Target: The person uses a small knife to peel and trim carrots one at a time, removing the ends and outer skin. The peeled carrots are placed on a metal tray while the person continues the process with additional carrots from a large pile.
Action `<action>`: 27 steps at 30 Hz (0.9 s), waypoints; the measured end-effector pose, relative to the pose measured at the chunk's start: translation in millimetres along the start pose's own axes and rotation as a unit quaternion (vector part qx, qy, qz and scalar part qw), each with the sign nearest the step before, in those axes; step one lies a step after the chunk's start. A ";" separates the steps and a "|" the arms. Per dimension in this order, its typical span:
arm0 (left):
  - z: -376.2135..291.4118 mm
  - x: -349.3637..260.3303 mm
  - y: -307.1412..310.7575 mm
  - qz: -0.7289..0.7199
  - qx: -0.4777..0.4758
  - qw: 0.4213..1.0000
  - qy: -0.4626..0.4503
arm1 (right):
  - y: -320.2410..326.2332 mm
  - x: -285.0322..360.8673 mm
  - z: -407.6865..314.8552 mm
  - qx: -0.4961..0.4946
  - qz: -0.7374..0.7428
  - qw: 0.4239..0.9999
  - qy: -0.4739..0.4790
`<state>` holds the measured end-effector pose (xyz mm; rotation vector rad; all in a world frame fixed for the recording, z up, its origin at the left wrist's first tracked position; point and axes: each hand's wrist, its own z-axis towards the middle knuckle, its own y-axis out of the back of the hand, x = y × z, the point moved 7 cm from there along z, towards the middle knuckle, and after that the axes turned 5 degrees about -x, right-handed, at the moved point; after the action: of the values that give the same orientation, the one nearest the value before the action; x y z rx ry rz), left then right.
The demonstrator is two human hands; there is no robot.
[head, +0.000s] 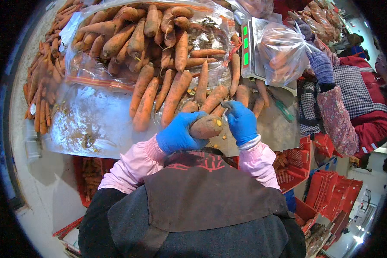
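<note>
My left hand [182, 132], in a blue glove, grips a thick, soil-stained carrot [205, 127] near the table's front edge. A yellow cut spot shows on the carrot's end, which points right. Just right of it, apart from the carrot, is my right hand [242, 122], also gloved in blue, with its fingers curled. Whether anything small sits inside those fingers is hidden. Several loose carrots [176, 93] lie on the metal table [84, 119] beyond my hands. Behind them, a large heap of dirty carrots [138, 35] spills from a clear plastic bag [100, 82].
At the right a scale [249, 48] with lit green displays carries a clear bag of carrots [279, 54]. A co-worker's gloved hand [322, 66] touches that bag. A green-handled tool [284, 110] lies near the scale. More carrots [40, 87] are piled far left; red crates [296, 161] stand below the table.
</note>
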<state>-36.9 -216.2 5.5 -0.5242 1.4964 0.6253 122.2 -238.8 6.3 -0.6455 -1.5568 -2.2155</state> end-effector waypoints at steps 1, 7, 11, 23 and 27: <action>0.5 -1.7 1.8 0.010 -0.016 1.000 0.003 | -0.7 -7.6 -3.3 0.042 0.129 0.986 -0.096; 3.4 -2.1 3.0 0.336 -0.092 0.935 -0.061 | -5.8 46.0 -17.4 0.047 0.366 0.916 -0.157; 2.9 0.3 -5.0 0.428 -0.102 0.889 -0.129 | -34.2 5.0 -25.7 0.058 0.450 0.831 -0.323; -6.9 31.7 53.0 0.222 -0.030 0.975 -0.017 | -9.4 -16.7 -13.8 0.051 0.460 0.852 -0.246; -24.7 19.4 63.2 -0.103 -0.029 0.987 0.122 | -2.9 -22.6 -17.3 0.068 0.563 0.795 -0.214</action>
<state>-98.0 -184.9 -10.6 -0.8121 1.6310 0.4545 136.7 -253.6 -13.5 -1.5792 -0.9764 -1.0648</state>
